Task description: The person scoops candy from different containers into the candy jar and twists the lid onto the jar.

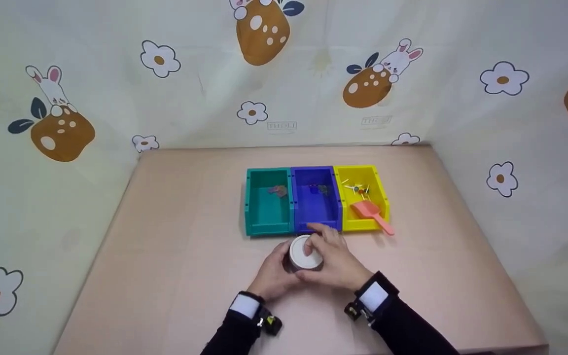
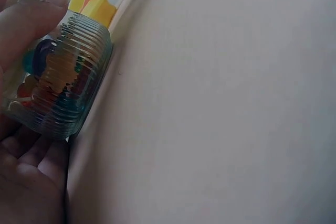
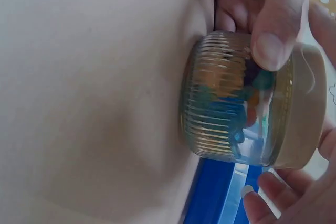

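A ribbed clear glass jar (image 3: 218, 98) stands on the table with small colourful pieces inside. Its off-white lid (image 1: 300, 254) sits on top. My left hand (image 1: 273, 277) grips the jar's side, with the thumb against the glass in the right wrist view. My right hand (image 1: 336, 261) curls around the lid, one bent finger over its top and the thumb at its near edge. Some right fingertips (image 3: 254, 205) stand apart from the glass. In the left wrist view, the jar (image 2: 79, 72) hides part of the right hand.
Beyond the jar, three joined bins stand in a row: green (image 1: 266, 229), blue (image 1: 316, 209) and yellow (image 1: 382, 190). Small pieces lie in each. A pink scoop (image 1: 370, 212) leans over the yellow bin's front. Patterned cloth walls (image 1: 205, 98) enclose the table (image 1: 175, 236).
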Demonstrator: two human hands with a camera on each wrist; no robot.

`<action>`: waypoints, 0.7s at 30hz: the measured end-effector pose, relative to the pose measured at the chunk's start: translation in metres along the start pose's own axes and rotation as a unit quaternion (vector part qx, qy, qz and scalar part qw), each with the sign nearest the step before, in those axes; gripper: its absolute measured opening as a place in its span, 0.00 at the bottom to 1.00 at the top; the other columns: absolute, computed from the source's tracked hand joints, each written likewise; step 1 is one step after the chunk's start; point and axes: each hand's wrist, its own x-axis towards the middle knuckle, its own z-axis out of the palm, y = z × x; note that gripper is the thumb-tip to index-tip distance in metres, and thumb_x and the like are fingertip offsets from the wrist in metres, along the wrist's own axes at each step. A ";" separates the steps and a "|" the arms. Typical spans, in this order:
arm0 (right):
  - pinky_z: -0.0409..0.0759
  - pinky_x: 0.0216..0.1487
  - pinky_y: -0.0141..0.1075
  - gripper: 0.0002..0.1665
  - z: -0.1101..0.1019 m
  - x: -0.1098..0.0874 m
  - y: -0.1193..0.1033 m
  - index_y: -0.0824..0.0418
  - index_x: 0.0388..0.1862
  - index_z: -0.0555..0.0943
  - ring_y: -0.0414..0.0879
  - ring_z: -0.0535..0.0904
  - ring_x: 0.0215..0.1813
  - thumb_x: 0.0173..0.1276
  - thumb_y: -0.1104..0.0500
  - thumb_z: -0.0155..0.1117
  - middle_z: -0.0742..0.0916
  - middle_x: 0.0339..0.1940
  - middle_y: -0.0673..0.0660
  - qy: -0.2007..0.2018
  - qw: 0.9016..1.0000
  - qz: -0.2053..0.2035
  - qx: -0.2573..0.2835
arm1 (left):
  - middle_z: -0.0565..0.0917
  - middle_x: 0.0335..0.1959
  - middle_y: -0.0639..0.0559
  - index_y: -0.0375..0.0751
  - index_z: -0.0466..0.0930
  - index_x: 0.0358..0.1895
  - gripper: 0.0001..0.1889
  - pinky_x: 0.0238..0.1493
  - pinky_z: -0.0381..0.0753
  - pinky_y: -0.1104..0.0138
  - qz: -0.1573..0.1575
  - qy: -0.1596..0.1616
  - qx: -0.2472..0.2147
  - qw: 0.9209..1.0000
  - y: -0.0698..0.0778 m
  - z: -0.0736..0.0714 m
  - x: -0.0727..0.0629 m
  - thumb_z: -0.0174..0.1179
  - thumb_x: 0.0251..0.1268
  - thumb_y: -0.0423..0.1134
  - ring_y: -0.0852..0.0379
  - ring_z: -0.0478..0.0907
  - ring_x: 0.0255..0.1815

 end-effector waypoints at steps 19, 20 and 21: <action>0.62 0.81 0.66 0.23 0.006 -0.003 0.002 0.45 0.46 0.77 0.61 0.68 0.80 0.61 0.45 0.82 0.78 0.78 0.59 0.014 0.999 0.006 0.030 | 0.80 0.73 0.38 0.36 0.72 0.79 0.46 0.83 0.70 0.45 0.010 0.001 0.008 1.000 -0.001 0.000 0.000 0.80 0.54 0.37 0.41 0.75 0.77; 0.64 0.80 0.64 0.22 0.006 -0.003 0.002 0.46 0.46 0.77 0.60 0.69 0.78 0.63 0.45 0.81 0.79 0.76 0.58 0.010 0.999 0.008 0.034 | 0.80 0.73 0.39 0.37 0.73 0.79 0.46 0.83 0.70 0.45 0.008 0.003 0.009 1.000 -0.001 0.001 0.000 0.80 0.54 0.38 0.41 0.75 0.77; 0.66 0.78 0.63 0.22 0.006 -0.003 0.002 0.46 0.47 0.77 0.58 0.70 0.76 0.65 0.43 0.81 0.80 0.73 0.57 0.008 0.999 0.013 0.037 | 0.80 0.73 0.39 0.37 0.73 0.79 0.46 0.83 0.70 0.44 0.007 0.004 0.010 1.000 -0.001 0.001 0.000 0.81 0.55 0.38 0.40 0.75 0.77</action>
